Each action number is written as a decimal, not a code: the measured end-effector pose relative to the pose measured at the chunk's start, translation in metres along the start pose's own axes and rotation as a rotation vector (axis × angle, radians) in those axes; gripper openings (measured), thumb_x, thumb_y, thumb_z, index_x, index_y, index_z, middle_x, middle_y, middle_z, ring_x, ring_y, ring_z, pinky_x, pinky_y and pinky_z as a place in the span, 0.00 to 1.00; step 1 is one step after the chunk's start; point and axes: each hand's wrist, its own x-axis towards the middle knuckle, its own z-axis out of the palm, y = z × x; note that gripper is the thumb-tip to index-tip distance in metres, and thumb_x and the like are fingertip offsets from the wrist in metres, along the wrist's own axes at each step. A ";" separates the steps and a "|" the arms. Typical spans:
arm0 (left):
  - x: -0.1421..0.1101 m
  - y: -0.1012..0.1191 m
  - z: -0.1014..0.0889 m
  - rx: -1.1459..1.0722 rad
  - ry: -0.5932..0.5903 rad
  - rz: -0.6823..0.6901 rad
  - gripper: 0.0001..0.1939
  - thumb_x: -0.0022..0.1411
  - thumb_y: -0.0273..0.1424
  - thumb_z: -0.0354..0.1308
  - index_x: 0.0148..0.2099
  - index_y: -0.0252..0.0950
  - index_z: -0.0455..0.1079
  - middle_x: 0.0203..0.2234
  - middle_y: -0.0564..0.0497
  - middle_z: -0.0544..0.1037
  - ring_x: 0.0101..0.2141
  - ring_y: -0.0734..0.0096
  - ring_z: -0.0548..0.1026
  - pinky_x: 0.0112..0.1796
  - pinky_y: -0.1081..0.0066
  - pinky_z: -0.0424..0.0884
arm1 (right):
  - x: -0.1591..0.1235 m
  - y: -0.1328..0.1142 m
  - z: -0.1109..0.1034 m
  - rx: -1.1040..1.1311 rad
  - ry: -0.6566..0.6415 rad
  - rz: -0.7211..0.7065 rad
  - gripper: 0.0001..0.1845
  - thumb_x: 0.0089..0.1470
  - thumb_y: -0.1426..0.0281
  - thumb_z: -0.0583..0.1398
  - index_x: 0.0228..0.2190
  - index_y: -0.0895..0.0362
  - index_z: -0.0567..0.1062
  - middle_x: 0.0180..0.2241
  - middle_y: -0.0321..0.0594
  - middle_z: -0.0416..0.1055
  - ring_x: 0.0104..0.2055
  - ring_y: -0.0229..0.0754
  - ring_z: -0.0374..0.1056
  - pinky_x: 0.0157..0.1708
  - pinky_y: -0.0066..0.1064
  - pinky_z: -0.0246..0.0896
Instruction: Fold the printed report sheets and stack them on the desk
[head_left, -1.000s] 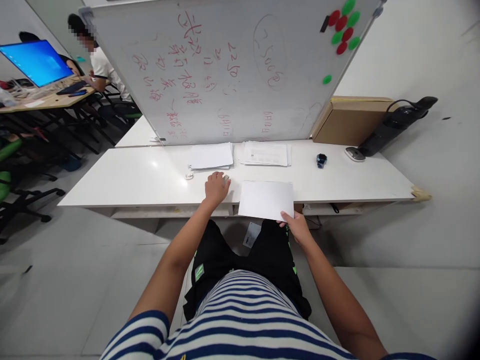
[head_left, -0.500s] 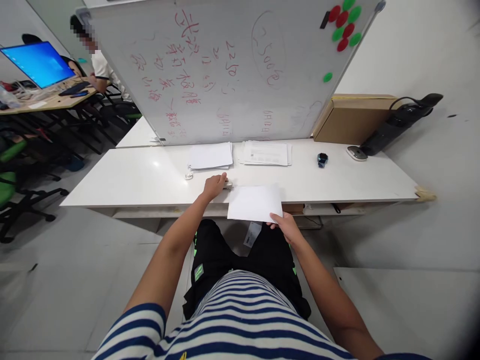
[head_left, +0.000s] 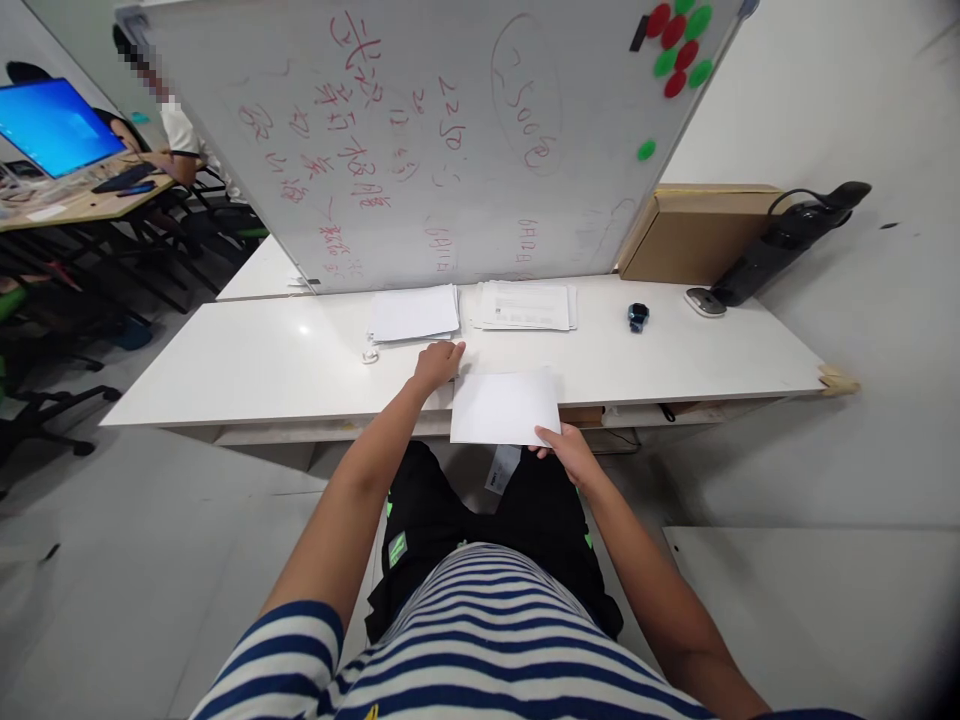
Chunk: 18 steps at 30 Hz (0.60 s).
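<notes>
My right hand [head_left: 562, 450] pinches the near right corner of a white sheaf of paper [head_left: 504, 408], thumb on top and fingers beneath. The paper lies partly on the desk and juts out over its front edge, above my lap. My left hand [head_left: 439, 367] is closed over a small stapler at the paper's far left corner. That stapler is almost wholly hidden under the hand now. Just beyond lie a stack of white paper [head_left: 415, 313] and a second stack of printed sheets [head_left: 526, 306].
A whiteboard [head_left: 465, 130] with red writing stands at the back of the white desk [head_left: 247, 360]. On the right are a watch [head_left: 638, 317], a computer mouse [head_left: 705, 303], a black bottle [head_left: 787, 245] and a cardboard box [head_left: 690, 235]. A small white object [head_left: 370, 356] lies left. A person [head_left: 180, 135] sits farther off.
My left hand has come down and forward over the stapler, covering it. My right hand keeps its hold on the paper. The whole view has shifted slightly.
</notes>
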 end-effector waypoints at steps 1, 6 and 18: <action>0.000 0.000 0.001 -0.003 0.002 0.001 0.30 0.67 0.49 0.30 0.31 0.39 0.68 0.35 0.45 0.75 0.38 0.58 0.72 0.37 0.64 0.63 | 0.000 -0.001 -0.001 -0.004 -0.005 -0.004 0.07 0.49 0.70 0.62 0.29 0.63 0.74 0.21 0.42 0.74 0.20 0.37 0.67 0.20 0.25 0.63; -0.002 -0.003 0.002 -0.058 -0.013 -0.017 0.29 0.67 0.49 0.31 0.32 0.39 0.67 0.35 0.46 0.75 0.37 0.61 0.71 0.37 0.65 0.63 | 0.002 -0.001 0.000 -0.005 -0.032 0.010 0.08 0.47 0.69 0.64 0.29 0.63 0.74 0.22 0.44 0.75 0.22 0.39 0.69 0.21 0.27 0.65; 0.000 -0.005 0.004 -0.092 -0.013 -0.041 0.25 0.66 0.48 0.37 0.39 0.38 0.70 0.41 0.46 0.75 0.40 0.62 0.70 0.37 0.67 0.63 | 0.002 0.005 -0.001 0.023 -0.084 0.074 0.12 0.44 0.68 0.68 0.30 0.64 0.77 0.26 0.45 0.77 0.25 0.40 0.70 0.22 0.27 0.68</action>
